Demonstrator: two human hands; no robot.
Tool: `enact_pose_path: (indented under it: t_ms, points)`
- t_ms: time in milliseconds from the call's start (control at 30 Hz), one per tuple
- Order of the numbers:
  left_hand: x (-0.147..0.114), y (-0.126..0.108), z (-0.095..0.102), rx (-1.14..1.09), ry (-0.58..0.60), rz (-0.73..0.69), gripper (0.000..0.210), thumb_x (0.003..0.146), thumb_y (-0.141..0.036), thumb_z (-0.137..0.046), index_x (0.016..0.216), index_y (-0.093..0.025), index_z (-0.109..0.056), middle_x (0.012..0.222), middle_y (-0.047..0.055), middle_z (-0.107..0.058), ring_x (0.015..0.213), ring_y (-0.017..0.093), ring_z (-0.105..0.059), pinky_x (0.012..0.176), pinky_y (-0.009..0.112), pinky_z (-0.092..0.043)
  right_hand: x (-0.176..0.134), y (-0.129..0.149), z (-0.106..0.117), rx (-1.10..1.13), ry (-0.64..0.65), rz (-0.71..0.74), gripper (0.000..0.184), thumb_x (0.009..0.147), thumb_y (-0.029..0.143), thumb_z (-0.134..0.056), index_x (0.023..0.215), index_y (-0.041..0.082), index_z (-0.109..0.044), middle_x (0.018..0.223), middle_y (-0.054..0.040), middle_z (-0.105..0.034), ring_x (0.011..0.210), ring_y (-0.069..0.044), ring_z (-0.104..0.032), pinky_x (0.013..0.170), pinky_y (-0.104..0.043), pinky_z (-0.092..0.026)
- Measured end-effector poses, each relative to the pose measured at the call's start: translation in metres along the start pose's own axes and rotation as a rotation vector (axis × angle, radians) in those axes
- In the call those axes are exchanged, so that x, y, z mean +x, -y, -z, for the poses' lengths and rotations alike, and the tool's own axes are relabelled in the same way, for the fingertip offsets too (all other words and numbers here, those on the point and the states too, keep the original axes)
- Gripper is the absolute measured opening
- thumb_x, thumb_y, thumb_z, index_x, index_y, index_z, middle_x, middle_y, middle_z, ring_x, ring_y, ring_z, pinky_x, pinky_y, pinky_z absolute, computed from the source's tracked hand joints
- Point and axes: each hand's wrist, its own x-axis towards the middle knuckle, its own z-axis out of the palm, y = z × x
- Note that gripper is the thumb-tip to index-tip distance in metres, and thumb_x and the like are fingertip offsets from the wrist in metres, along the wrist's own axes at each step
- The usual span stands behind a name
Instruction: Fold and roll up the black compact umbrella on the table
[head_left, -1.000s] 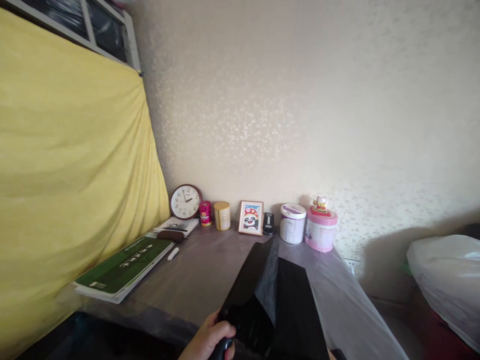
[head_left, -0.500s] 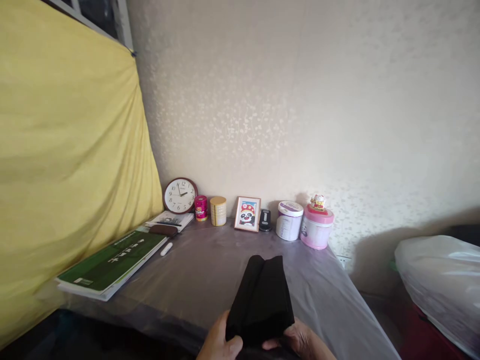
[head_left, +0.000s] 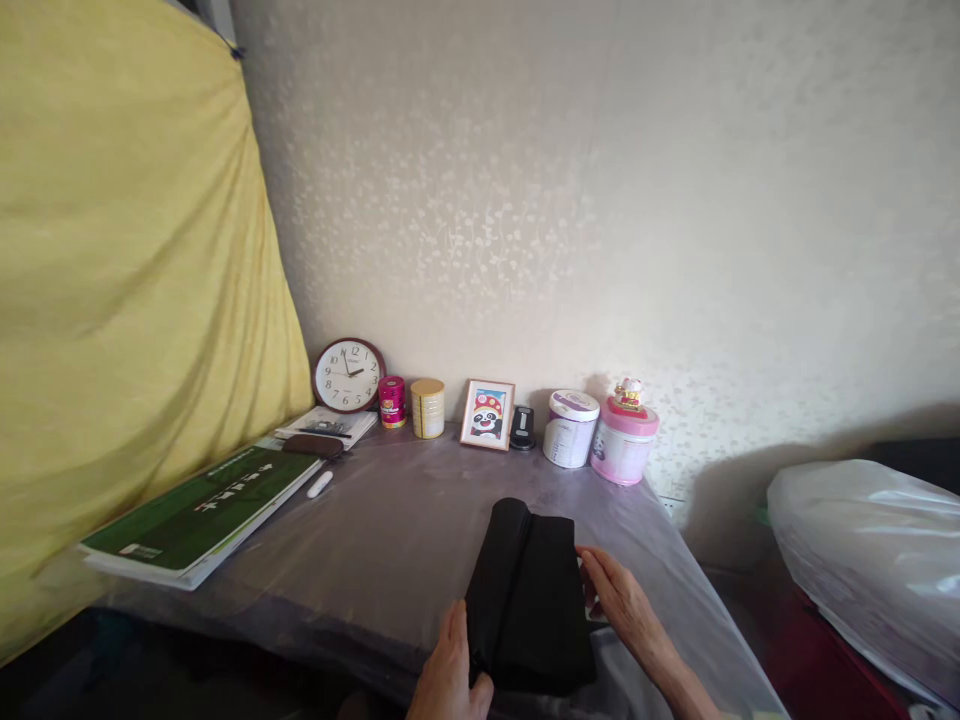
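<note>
Both hands (head_left: 624, 602) grasp the black bundle (head_left: 536, 605) by its sides, long axis pointing toward the wall (head_left: 480, 220)

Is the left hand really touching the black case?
Touching. The head view shows the left hand against the left edge of the black case, no gap between.

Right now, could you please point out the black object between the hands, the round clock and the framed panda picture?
Black object (head_left: 546, 605): head view, on its broad upper face.
Round clock (head_left: 349, 380): head view, on its white dial.
Framed panda picture (head_left: 487, 416): head view, on the print inside the frame.
</note>
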Motion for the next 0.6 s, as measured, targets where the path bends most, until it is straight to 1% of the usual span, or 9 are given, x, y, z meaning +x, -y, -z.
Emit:
enact_pose_path:
  t_ms: [67, 133, 200, 233, 300, 400, 500, 600]
  points:
    - [0.001, 0.004, -0.004, 0.053, 0.015, -0.005, 0.080, 0.063, -0.012, -0.047, 0.138, -0.004, -0.019, 0.144, 0.019, -0.026, 0.130, 0.024, -0.033, 0.106, 0.032, -0.029, -0.001, 0.010, -0.002, -0.027, 0.057, -0.061, 0.047, 0.081, 0.052, -0.032, 0.098, 0.018, -0.059, 0.053, 0.0012, -0.055, 0.045, -0.017, -0.056, 0.040, -0.026, -0.043]
    - [0.001, 0.007, -0.007, 0.066, 0.022, -0.006, 0.079, 0.066, -0.012, -0.046, 0.138, -0.001, -0.016, 0.145, 0.020, -0.023, 0.131, 0.024, -0.031, 0.106, 0.032, -0.029, 0.000, 0.018, -0.004, -0.076, 0.031, -0.050, 0.047, 0.080, 0.055, -0.034, 0.095, 0.018, -0.060, 0.052, 0.0012, -0.056, 0.044, -0.017, -0.055, 0.039, -0.025, -0.041]
    - [0.000, 0.008, -0.008, 0.066, 0.021, -0.007, 0.078, 0.067, -0.013, -0.045, 0.138, -0.001, -0.015, 0.146, 0.020, -0.022, 0.130, 0.024, -0.033, 0.105, 0.032, -0.029, 0.004, 0.021, -0.005, -0.129, -0.009, -0.002, 0.044, 0.079, 0.054, -0.041, 0.091, 0.017, -0.061, 0.053, 0.0011, -0.057, 0.046, -0.016, -0.056, 0.041, -0.024, -0.039]
    - [0.000, 0.008, -0.008, 0.066, 0.030, -0.005, 0.078, 0.067, -0.013, -0.045, 0.138, -0.003, -0.015, 0.146, 0.019, -0.022, 0.130, 0.024, -0.034, 0.105, 0.032, -0.030, 0.007, 0.021, -0.006, -0.153, -0.015, 0.009, 0.041, 0.078, 0.052, -0.044, 0.089, 0.017, -0.061, 0.052, 0.0017, -0.057, 0.045, -0.015, -0.055, 0.042, -0.024, -0.038]
    - [-0.001, 0.006, -0.006, 0.066, 0.049, -0.004, 0.079, 0.067, -0.015, -0.046, 0.139, -0.004, -0.014, 0.146, 0.018, -0.022, 0.129, 0.025, -0.035, 0.104, 0.031, -0.031, 0.014, 0.020, -0.006, -0.190, 0.010, -0.015, 0.035, 0.077, 0.045, -0.047, 0.088, 0.016, -0.061, 0.049, 0.0030, -0.055, 0.040, -0.013, -0.051, 0.041, -0.024, -0.037]
    - [-0.002, 0.003, -0.003, 0.064, 0.053, -0.003, 0.079, 0.068, -0.016, -0.046, 0.139, -0.003, -0.014, 0.146, 0.019, -0.023, 0.130, 0.025, -0.034, 0.104, 0.031, -0.031, 0.022, 0.023, -0.005, -0.186, 0.054, -0.071, 0.030, 0.074, 0.032, -0.048, 0.093, 0.013, -0.060, 0.054, 0.0026, -0.058, 0.036, -0.011, -0.048, 0.039, -0.024, -0.037]
    - [-0.003, 0.002, -0.002, 0.077, 0.076, -0.001, 0.080, 0.068, -0.016, -0.046, 0.139, -0.001, -0.012, 0.147, 0.020, -0.019, 0.129, 0.026, -0.035, 0.104, 0.031, -0.031, 0.023, 0.038, -0.005, -0.049, 0.105, -0.113, 0.029, 0.071, 0.029, -0.049, 0.094, 0.014, -0.060, 0.055, 0.0039, -0.055, 0.043, -0.012, -0.051, 0.037, -0.021, -0.036]
    - [-0.002, 0.004, -0.004, 0.068, 0.085, 0.004, 0.082, 0.067, -0.015, -0.047, 0.139, -0.002, -0.011, 0.147, 0.020, -0.017, 0.129, 0.025, -0.036, 0.103, 0.031, -0.031, 0.023, 0.058, -0.011, 0.208, 0.165, -0.091, 0.026, 0.072, 0.034, -0.053, 0.090, 0.017, -0.060, 0.055, 0.0063, -0.050, 0.049, -0.010, -0.050, 0.041, -0.018, -0.038]
